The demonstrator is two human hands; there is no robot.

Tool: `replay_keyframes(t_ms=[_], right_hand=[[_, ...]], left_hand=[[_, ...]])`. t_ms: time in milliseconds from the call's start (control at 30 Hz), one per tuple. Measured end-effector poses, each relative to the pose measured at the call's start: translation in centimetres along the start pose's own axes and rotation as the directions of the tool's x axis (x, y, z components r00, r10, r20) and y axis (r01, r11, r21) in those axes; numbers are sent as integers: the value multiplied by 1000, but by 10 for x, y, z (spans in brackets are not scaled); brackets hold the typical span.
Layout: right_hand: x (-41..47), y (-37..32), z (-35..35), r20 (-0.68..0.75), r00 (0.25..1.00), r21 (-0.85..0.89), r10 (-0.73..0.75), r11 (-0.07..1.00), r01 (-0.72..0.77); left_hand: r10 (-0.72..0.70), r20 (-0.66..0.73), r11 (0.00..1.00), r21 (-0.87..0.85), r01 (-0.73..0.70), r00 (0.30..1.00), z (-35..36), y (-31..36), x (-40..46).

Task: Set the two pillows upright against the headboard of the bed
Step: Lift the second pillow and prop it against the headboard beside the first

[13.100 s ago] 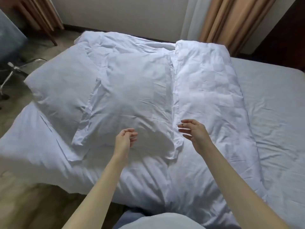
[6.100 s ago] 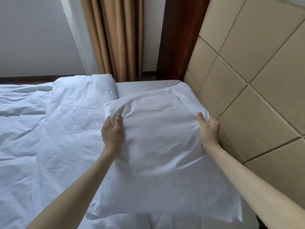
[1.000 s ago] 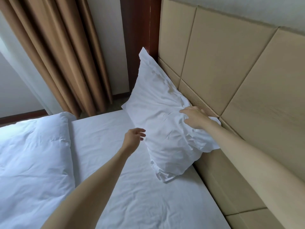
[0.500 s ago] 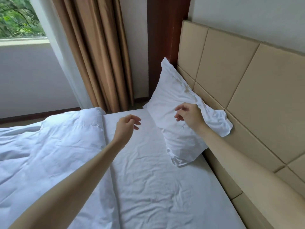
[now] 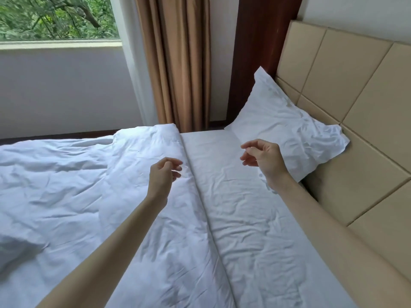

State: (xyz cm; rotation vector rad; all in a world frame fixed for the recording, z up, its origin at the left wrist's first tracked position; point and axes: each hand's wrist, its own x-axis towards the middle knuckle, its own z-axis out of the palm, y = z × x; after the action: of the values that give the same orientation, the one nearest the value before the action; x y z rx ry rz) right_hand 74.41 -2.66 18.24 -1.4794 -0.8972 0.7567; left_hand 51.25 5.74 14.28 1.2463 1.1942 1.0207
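Note:
One white pillow (image 5: 289, 127) leans upright against the tan padded headboard (image 5: 347, 90) at the far end of the bed, one corner pointing up. My right hand (image 5: 262, 156) hovers just in front of the pillow, fingers loosely curled, holding nothing and clear of the fabric. My left hand (image 5: 163, 174) floats over the folded edge of the white duvet (image 5: 77, 185), also empty with fingers apart. The second pillow is out of view.
A bare strip of white bed sheet (image 5: 240, 218) runs along the headboard. Brown curtains (image 5: 178, 63) and a dark wooden panel (image 5: 255, 52) stand beyond the bed. A window (image 5: 57, 18) sits at the upper left.
My right hand has let go of the pillow and drawn back from it. The view has swung left, and both hands have moved away from the headboard.

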Motion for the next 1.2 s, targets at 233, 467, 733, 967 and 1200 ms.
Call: replay_keyframes(t_ms=[233,467,733,967,1200], right_hand=[[-55,-2,53,37,998,23,53,998,-54],[-75,1,85,184,982,-14,49,999,-48],[-85,6,117,307,949,-27,67,998,-62],[-114,10,161,427,899,-5,97,994,-105],[-132,4,198,372,923,0,98,994,-105]], left_hand=[[-11,14,999,-43,11,1000,-78,-18,-51],[-10,-111,989,-149,-7,994,-117,-21,-85],[-137,-228,987,-111,115,964,-140,-39,-140],[-238,-334,966,-180,186,912,-198,-45,-167],[-226,-262,965,-193,178,938,-238,-52,-167]])
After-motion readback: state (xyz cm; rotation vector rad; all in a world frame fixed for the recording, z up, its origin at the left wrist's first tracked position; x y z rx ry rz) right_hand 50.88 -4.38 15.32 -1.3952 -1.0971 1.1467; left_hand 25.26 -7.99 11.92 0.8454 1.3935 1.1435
